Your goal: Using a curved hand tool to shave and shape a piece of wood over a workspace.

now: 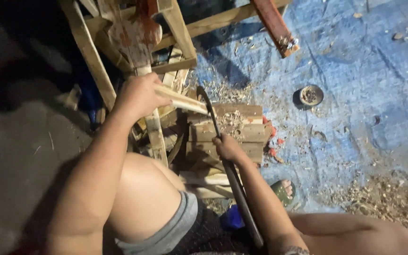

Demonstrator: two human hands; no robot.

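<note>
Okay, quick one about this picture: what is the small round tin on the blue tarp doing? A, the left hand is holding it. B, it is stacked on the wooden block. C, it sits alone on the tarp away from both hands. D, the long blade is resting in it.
C: the small round tin lies on the blue tarp, apart from the left hand holding the wood stick and the right hand gripping the long blade.

The left hand (138,94) is raised beyond the bare left knee (142,184), fingers curled shut in a fist, forearm running back toward the camera. The right hand (227,147) sits lower, to the right of that knee, fingers wrapped closed, its forearm stretched straight back past the right thigh.
</note>
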